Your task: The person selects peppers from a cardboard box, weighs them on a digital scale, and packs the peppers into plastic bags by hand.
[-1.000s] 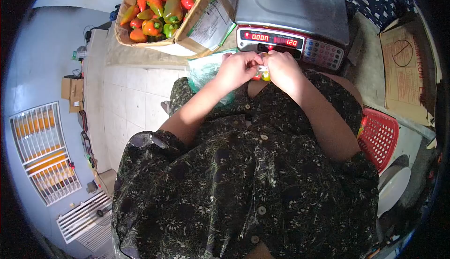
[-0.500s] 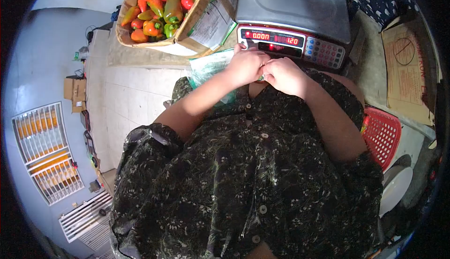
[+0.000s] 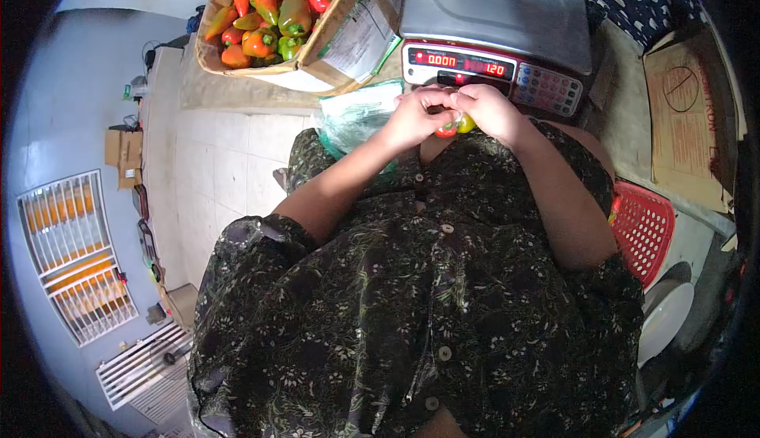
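My left hand (image 3: 419, 117) and my right hand (image 3: 488, 113) meet just in front of the scale, fingers pinched together. Between them they grip the top of a small clear bag of peppers, with a red pepper (image 3: 446, 131) and a yellow-green pepper (image 3: 466, 124) showing below the fingers. Beside my left hand, green plastic bags (image 3: 356, 117) lie over my lap. The digital scale (image 3: 495, 10) has lit red digits and a bare metal plate.
An open cardboard box (image 3: 348, 50) of red, orange and green peppers stands at the upper left of the scale. On the right are a cardboard piece (image 3: 689, 113), a red perforated basket (image 3: 645, 232) and a white plate (image 3: 666, 323).
My hands have turned and shifted slightly apart from their overlapped pose half a second ago. The peppers below my fingers show again.
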Demonstrator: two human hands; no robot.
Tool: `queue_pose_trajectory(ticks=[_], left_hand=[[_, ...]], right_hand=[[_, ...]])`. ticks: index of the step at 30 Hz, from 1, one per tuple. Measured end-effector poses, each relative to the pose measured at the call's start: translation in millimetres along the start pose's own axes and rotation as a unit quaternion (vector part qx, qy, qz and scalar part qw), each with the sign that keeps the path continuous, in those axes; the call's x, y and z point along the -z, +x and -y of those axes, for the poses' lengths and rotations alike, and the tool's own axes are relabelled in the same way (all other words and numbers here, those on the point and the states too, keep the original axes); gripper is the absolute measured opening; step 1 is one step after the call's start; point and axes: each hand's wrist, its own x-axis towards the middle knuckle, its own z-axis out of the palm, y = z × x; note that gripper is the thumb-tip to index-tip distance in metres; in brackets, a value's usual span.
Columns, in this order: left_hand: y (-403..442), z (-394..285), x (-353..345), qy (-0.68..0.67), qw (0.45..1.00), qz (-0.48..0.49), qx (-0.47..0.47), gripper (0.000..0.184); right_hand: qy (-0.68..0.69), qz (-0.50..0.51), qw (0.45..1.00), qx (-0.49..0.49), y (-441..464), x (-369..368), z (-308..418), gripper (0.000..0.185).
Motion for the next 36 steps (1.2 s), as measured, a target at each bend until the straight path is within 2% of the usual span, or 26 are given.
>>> queue_pose_trajectory(ticks=[2,6,9,13,15,16,19,20,23,24,26,27,31,35,36], left_hand=[[2,6,-3,-0.011,0.999,0.012,-0.028,0.017],[-1,-1,5,0.132,0.991,0.015,-0.031,0.020],[-6,2,12,0.239,0.970,-0.011,-0.039,0.016],[-8,-2,10,0.240,0.967,-0.033,-0.075,0.014],[-6,-2,7,0.208,0.972,-0.037,-0.106,0.015],[-6,-4,6,0.184,0.978,-0.043,-0.089,0.012],[-9,-2,-4,0.207,0.963,-0.108,-0.134,0.010],[-10,0,-1,0.258,0.946,-0.096,-0.168,0.010],[-11,-16,-2,0.356,0.908,-0.109,-0.191,0.011],[-12,-14,-1,0.402,0.886,-0.108,-0.205,0.012],[-17,-7,4,0.492,0.833,-0.106,-0.230,0.014],[-18,-4,8,0.500,0.826,-0.092,-0.246,0.016],[-33,-2,20,0.511,0.814,-0.055,-0.270,0.026],[-32,-2,24,0.492,0.835,-0.037,-0.242,0.024],[-32,-4,25,0.482,0.845,-0.027,-0.229,0.023]], right_hand=[[0.081,0.000,0.997,-0.017,-4,-3,6,0.034],[0.185,-0.008,0.982,-0.027,-17,-8,15,0.031],[0.250,0.028,0.966,-0.061,-21,-12,17,0.029],[0.224,0.025,0.973,0.044,-18,-11,24,0.026],[0.219,0.011,0.975,0.030,-22,-12,32,0.026],[0.216,0.005,0.976,0.023,-25,-14,37,0.026],[0.233,0.015,0.972,-0.019,-32,-24,48,0.028],[0.247,0.009,0.969,0.012,-28,-25,37,0.027],[0.157,-0.059,0.982,0.089,-32,-38,32,0.026],[0.207,-0.069,0.973,0.079,-38,-41,44,0.026],[0.353,-0.060,0.934,-0.010,-50,-44,51,0.023],[0.420,-0.053,0.904,-0.051,-53,-45,53,0.022],[0.482,-0.034,0.875,-0.028,-71,-56,50,0.022],[0.459,0.007,0.887,-0.043,-69,-50,32,0.022],[0.300,-0.009,0.954,-0.004,-66,-48,32,0.018]])
